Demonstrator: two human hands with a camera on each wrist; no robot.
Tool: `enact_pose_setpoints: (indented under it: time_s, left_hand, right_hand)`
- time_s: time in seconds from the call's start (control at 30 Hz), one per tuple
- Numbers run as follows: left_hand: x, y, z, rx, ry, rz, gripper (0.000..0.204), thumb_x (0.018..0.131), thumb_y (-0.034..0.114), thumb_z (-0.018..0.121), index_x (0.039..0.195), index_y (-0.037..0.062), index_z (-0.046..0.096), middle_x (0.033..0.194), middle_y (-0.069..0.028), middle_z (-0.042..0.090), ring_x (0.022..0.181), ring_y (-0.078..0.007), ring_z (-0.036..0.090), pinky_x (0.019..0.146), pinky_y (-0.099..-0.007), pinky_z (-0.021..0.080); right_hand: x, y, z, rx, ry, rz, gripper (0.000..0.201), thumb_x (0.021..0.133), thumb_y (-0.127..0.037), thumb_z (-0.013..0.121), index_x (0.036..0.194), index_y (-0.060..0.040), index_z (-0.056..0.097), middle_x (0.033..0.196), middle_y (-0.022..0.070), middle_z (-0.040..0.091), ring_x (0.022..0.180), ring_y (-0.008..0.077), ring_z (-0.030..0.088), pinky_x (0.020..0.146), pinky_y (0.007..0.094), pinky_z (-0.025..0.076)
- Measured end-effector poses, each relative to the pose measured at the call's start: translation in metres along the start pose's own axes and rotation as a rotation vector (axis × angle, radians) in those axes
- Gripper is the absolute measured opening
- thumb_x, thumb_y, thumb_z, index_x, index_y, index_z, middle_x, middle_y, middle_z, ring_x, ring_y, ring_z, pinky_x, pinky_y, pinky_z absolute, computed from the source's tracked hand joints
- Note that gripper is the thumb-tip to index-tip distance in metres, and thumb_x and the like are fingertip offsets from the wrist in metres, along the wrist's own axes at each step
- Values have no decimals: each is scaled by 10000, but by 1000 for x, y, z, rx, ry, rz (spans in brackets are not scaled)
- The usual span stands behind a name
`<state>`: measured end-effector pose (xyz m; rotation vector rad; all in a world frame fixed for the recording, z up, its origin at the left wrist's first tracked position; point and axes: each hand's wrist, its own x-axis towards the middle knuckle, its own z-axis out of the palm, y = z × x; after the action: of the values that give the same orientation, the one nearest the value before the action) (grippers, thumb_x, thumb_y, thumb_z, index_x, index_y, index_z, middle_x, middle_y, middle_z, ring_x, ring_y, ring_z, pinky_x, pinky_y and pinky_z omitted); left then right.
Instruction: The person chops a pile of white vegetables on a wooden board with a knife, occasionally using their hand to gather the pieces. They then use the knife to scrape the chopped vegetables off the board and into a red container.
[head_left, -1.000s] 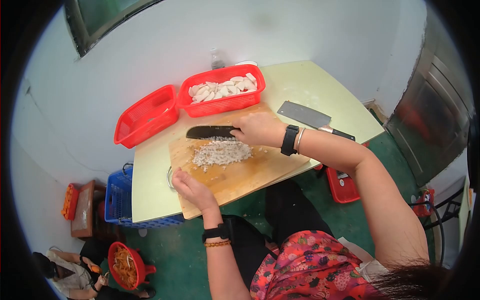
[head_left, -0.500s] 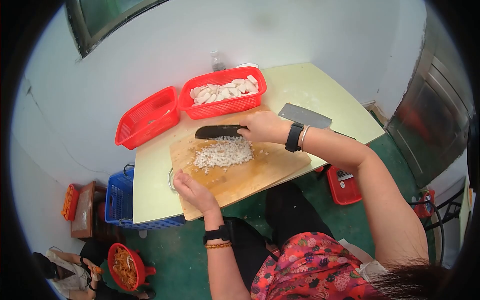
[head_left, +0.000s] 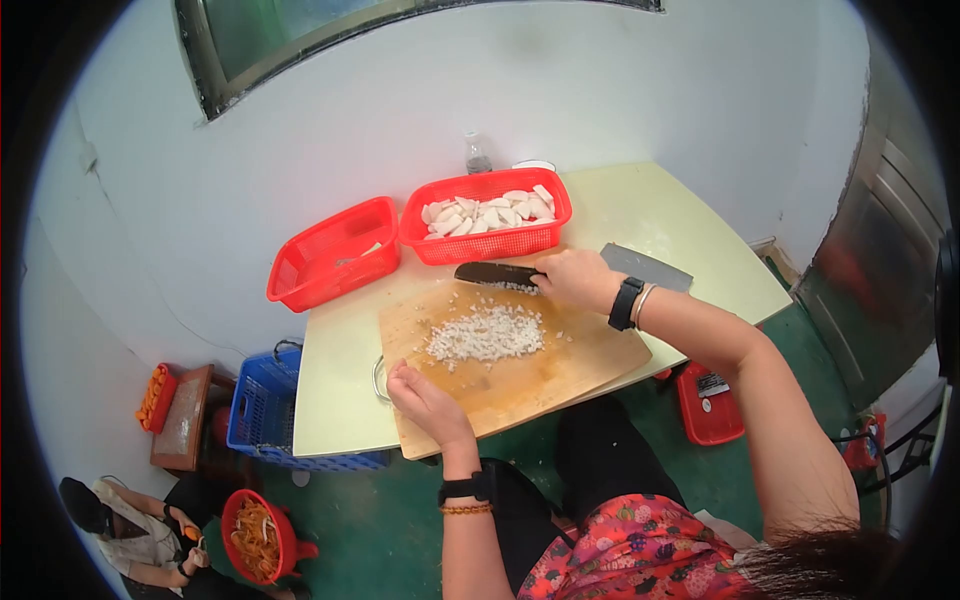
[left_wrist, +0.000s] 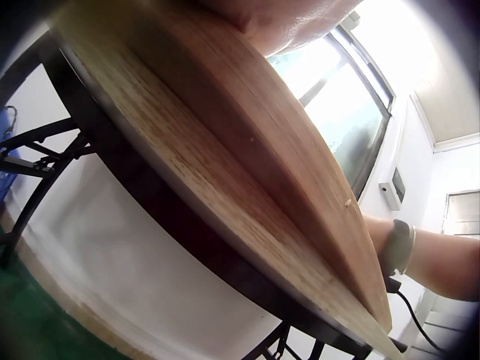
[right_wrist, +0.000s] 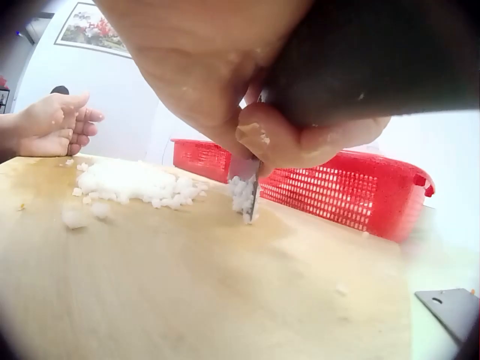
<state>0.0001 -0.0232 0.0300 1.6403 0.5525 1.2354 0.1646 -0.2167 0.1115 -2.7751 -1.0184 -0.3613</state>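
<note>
On the far side of the cutting board [head_left: 590, 350], the right hand [head_left: 580, 277] grips a knife [head_left: 495, 274]; chopped white pieces [head_left: 488, 333] lie mid-board, nearer the left hand [head_left: 428, 402], loosely curled, seemingly resting on the board's left edge.

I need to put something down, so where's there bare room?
The table looks bare beyond the cleaver, right of the slice-filled basket. Another patch lies left of the metal ring, between the emptier basket and the table's front edge. It's crowded at the back of the cutting board, where the right hand holds a knife near the slice-filled basket.
</note>
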Motion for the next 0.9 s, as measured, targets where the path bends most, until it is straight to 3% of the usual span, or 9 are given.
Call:
enact_pose_setpoints:
  time_s: [0.17, 0.3, 0.4, 0.5, 0.57, 0.67, 0.77, 0.9]
  left_hand:
    - [-1, 1, 1, -19, 14, -5, 459, 1064, 337, 327, 1162, -83, 482, 1153, -206, 523, 1089, -316, 488, 975, -400, 372]
    - [1, -2, 1, -22, 10, -6, 456, 1063, 338, 329, 1162, -79, 484, 1157, -207, 524, 1093, -316, 488, 979, -399, 371]
    - [-1, -1, -1, -22, 3, -6, 455, 1063, 340, 330, 1161, -75, 487, 1152, -205, 527, 1090, -317, 488, 978, -400, 372]
    - [-2, -2, -2, -12, -4, 1, 456, 1063, 348, 326, 1164, -64, 491, 1146, -195, 526, 1071, -304, 491, 966, -395, 380]
    - [-1, -6, 0, 39, 10, 30, 458, 1063, 361, 321, 1174, -48, 496, 1138, -176, 521, 1033, -275, 499, 947, -381, 397]
    - [-1, -4, 1, -4, 3, 15, 454, 1065, 346, 320, 1152, -69, 483, 1155, -200, 524, 1090, -323, 479, 982, -402, 363]
    - [-2, -6, 1, 11, 23, 53, 479, 1065, 377, 307, 1176, -52, 489, 1142, -179, 515, 1035, -279, 497, 950, -386, 393]
    - [-2, -2, 0, -4, 8, 30, 480, 1067, 373, 301, 1173, -60, 482, 1137, -187, 515, 1042, -287, 493, 956, -389, 386]
  right_hand:
    - [-8, -14, 4, 17, 1, -112, 276, 907, -303, 560, 872, -62, 690, 770, 170, 691, 728, 350, 681, 673, 464, 542]
    - [-9, -22, -4, 70, 91, -215, 276, 879, -308, 609, 749, -70, 657, 682, 159, 659, 642, 350, 656, 592, 463, 525]
    - [5, -21, -3, 58, 61, -133, 264, 895, -297, 573, 845, -64, 686, 740, 175, 679, 706, 345, 676, 660, 455, 544]
    - [20, -14, 10, 39, 91, -96, 267, 894, -298, 577, 848, -57, 683, 723, 174, 678, 690, 339, 678, 650, 452, 545]
    - [32, -12, 21, 8, 116, -148, 259, 897, -293, 575, 868, -58, 678, 703, 165, 677, 669, 331, 680, 621, 442, 542]
    - [38, -16, 27, -6, 124, -199, 245, 896, -288, 578, 873, -63, 674, 689, 163, 674, 650, 327, 678, 595, 440, 533]
    - [45, -25, 31, -5, 124, -247, 234, 891, -285, 584, 861, -69, 669, 674, 164, 668, 631, 329, 673, 575, 442, 524]
    - [49, -33, 37, 34, 139, -345, 228, 880, -283, 587, 820, -74, 654, 658, 170, 656, 612, 340, 663, 558, 449, 517]
